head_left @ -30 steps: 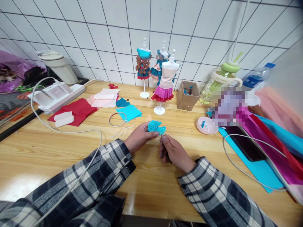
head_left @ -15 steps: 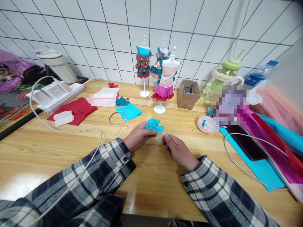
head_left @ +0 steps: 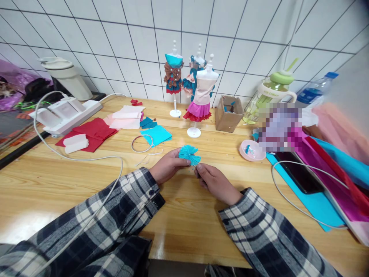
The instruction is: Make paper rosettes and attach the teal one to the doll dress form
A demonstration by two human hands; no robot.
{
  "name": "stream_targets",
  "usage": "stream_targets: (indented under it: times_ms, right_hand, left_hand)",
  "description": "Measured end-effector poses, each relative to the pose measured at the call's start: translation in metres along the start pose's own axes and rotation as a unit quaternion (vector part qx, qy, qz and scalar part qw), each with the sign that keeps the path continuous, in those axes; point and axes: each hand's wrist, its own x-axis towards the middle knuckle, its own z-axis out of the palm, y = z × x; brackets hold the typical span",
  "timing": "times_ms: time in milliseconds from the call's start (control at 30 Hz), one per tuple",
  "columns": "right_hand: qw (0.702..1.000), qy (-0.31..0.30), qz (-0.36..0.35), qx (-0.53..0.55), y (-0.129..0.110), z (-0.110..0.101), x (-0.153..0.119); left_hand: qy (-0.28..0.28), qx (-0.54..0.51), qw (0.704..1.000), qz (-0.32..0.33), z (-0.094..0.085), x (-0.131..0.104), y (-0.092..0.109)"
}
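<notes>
My left hand pinches a pleated bright-blue crepe paper piece, fanned out into a nearly round shape with a gap on its right side. Close by on the right, my right hand is closed around a slim metal tool; its tip meets the lower edge of the pleats. Fingers cover most of the tool, so its exact kind is unclear. Tiny blue scraps show just below the paper. A folded blue sheet and a thin ring lie beyond my left hand.
Three small dress forms in paper outfits stand by the wall, beside a cardboard box. A pink bowl, phone and coloured sheets are at right. Red paper, a power strip and a white cable lie left.
My right hand has come slightly closer to the blue paper, and less of the tool's tip shows. The pleated paper has turned a little and looks more spread.
</notes>
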Motion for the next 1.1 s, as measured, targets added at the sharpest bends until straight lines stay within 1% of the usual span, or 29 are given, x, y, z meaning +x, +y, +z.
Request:
stream_targets:
  times_ms: [367, 567, 933, 1033, 1100]
  right_hand:
    - [1.0, -0.008, -0.003, 0.008, 0.0, -0.0018, 0.0009]
    - [1.0, -0.008, 0.0, -0.001, 0.0007, -0.0023, 0.0015]
    - [1.0, -0.013, 0.001, -0.007, 0.0014, -0.0026, 0.0015]
    - [1.0, -0.014, 0.003, 0.006, 0.0025, -0.002, 0.0012]
    - [1.0, 0.0, 0.001, 0.017, 0.0032, -0.002, 0.0013]
  left_hand:
    - [-0.01, 0.04, 0.999, 0.002, 0.0007, 0.0, 0.0]
    - [-0.011, 0.041, 0.999, 0.001, 0.0003, 0.0003, -0.0001]
    - [-0.014, 0.022, 1.0, 0.009, -0.0022, 0.002, -0.0026]
    - [-0.004, 0.001, 1.0, 0.006, -0.0024, 0.0023, -0.0025]
    - [0.009, -0.016, 1.0, 0.007, -0.0024, 0.0022, -0.0024]
